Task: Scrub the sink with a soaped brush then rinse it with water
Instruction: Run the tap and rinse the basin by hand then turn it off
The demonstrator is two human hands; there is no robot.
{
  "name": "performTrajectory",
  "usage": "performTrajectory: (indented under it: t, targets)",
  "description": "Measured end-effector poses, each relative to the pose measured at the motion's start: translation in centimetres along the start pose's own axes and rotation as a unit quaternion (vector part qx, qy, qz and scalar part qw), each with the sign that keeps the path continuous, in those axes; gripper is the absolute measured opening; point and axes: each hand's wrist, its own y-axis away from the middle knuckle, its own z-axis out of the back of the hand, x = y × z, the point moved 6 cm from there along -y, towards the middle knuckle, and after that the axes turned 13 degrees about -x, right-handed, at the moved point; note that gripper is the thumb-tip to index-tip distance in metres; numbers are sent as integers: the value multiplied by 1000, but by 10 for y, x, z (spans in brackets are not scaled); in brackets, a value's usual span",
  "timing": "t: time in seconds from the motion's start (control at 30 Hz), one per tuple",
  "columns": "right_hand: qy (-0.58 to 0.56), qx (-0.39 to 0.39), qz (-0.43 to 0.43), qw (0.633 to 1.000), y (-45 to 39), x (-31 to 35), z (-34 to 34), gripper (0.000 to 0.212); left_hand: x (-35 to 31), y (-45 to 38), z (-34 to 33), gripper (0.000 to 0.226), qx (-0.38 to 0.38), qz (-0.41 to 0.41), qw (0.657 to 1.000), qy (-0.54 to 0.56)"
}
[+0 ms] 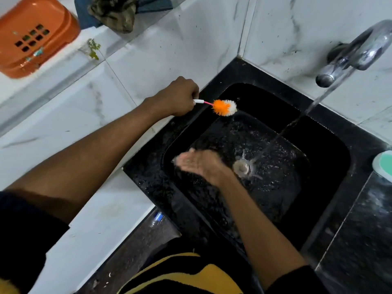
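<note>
The black sink [331,149] holds a wet, glistening basin with water streaming from the chrome tap [358,54] down near the drain [241,167]. The right hand [199,163], fingers straight and blurred, sweeps the sink floor. The left hand [177,97] grips the brush [222,107], its orange-and-white bristles above the sink's far-left rim. An orange soap dish [34,35] hangs on the wall.

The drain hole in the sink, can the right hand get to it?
Probably yes. The right hand is open, low in the sink, just beside the drain hole. Only the water stream falls nearby. The left hand holds the brush up, away.
</note>
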Motion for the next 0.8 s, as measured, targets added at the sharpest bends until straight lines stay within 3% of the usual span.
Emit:
performTrajectory:
  t: [0.13, 0.27, 0.4, 0.47, 0.57, 0.67, 0.73, 0.8]
  targets:
    - [50, -34, -24, 998, -5, -25, 10, 34, 0, 1, -3, 15, -1, -3, 1000, -1]
    - [-141, -131, -52, 980, -9, -1, 68, 31, 4, 1, -5, 14, 0, 2, 1000, -3]
    - [-442, -201, -41, 873, -21, 31, 128, 33, 4, 3, -7, 16, 5, 2, 1000, 4]
    - [-517, -192, -16, 834, -24, 47, 147, 36, 3, 3, -8, 16, 6, 0, 1000, 7]
    - [-566, -169, 32, 806, -22, 65, 166, 40, 3, 4, -9, 15, 6, -3, 1000, 8]
    - [-520, -194, 46, 830, -17, 62, 175, 39, 4, 5, -11, 16, 8, -2, 1000, 7]
    - [-417, -210, 42, 883, -8, 49, 164, 34, 5, 6, -13, 15, 9, -2, 1000, 7]
    - [-225, -193, 57, 953, 3, 27, 141, 29, 6, 6, -17, 15, 13, -3, 1000, 10]
